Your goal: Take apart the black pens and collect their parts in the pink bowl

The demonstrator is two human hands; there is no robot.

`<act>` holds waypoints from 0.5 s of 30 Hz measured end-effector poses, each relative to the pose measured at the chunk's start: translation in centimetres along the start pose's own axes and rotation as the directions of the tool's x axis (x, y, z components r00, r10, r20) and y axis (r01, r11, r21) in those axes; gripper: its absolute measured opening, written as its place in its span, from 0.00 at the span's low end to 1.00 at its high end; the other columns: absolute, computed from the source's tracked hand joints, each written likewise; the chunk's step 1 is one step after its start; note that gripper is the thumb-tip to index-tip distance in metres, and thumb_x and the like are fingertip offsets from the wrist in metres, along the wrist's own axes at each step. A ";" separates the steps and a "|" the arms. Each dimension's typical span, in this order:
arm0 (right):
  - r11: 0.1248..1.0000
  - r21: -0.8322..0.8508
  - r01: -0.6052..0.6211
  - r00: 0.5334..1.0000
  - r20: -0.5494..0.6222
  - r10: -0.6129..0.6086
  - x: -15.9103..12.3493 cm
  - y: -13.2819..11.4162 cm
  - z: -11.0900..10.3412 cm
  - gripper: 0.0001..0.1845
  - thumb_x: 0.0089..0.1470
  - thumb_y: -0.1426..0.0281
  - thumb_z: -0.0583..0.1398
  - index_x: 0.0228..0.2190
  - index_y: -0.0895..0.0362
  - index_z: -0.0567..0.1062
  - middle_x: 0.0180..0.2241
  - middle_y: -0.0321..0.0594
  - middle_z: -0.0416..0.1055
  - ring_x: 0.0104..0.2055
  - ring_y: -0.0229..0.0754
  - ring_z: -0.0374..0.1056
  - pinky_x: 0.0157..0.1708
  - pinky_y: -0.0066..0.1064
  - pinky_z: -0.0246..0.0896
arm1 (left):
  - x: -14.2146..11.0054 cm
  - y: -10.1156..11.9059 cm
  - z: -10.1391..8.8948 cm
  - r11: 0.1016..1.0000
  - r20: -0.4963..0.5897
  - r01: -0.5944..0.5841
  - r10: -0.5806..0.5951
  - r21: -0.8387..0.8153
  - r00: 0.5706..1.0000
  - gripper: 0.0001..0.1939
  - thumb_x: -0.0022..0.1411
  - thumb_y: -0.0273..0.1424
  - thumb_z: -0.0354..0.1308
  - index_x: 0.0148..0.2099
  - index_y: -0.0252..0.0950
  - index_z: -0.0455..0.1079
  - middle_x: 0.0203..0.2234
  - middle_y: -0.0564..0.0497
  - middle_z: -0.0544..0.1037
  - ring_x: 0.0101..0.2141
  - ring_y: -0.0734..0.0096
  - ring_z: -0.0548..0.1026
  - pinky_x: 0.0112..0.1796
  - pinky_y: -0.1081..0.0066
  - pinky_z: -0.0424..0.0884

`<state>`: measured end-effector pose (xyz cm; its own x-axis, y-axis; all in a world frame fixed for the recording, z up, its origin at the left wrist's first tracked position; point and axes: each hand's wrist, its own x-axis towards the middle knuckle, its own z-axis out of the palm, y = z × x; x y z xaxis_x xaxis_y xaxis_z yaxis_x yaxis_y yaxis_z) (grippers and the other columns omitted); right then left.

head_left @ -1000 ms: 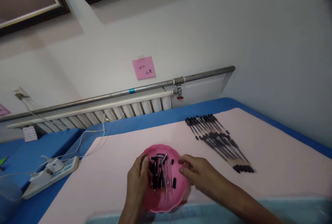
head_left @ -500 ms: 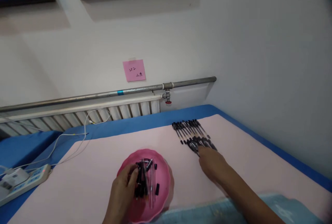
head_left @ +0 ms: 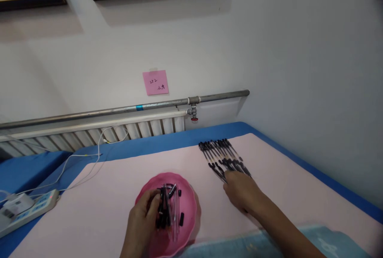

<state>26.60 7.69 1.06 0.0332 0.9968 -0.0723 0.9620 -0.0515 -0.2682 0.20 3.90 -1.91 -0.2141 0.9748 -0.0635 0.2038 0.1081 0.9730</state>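
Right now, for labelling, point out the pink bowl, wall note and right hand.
Pink bowl [head_left: 188,202], head view: bare right inner side.
Wall note [head_left: 156,83], head view: its middle.
Right hand [head_left: 241,191], head view: its back.

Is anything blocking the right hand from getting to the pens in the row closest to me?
Nothing visible blocks it. The right hand is right over the nearer row of pens, covering part of it. The fingertips are hidden, so I can't tell exactly what they touch.

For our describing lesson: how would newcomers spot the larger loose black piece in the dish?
On the pink sheet, find the dish the left hand reaches into. Right of its clear tubes lies the piece, longer than the small black one behind.
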 end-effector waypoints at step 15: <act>0.682 0.731 -0.009 0.780 0.432 -0.453 -4.6 -7.0 0.3 0.06 0.40 0.75 0.54 0.24 0.59 0.71 0.19 0.30 0.60 0.22 0.32 0.56 0.19 0.22 0.47 | -0.1 1.4 -0.8 0.852 0.141 0.203 -0.153 -0.483 0.978 0.21 0.45 0.47 0.63 0.24 0.36 0.60 0.12 0.64 0.53 0.14 0.85 0.46 0.15 0.80 0.42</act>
<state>19.61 3.48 2.97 -0.5271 0.7745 -0.3496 0.4575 -0.0881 -0.8849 -0.30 3.78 -0.32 -0.1056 0.9643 -0.2428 -0.3314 0.1960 0.9229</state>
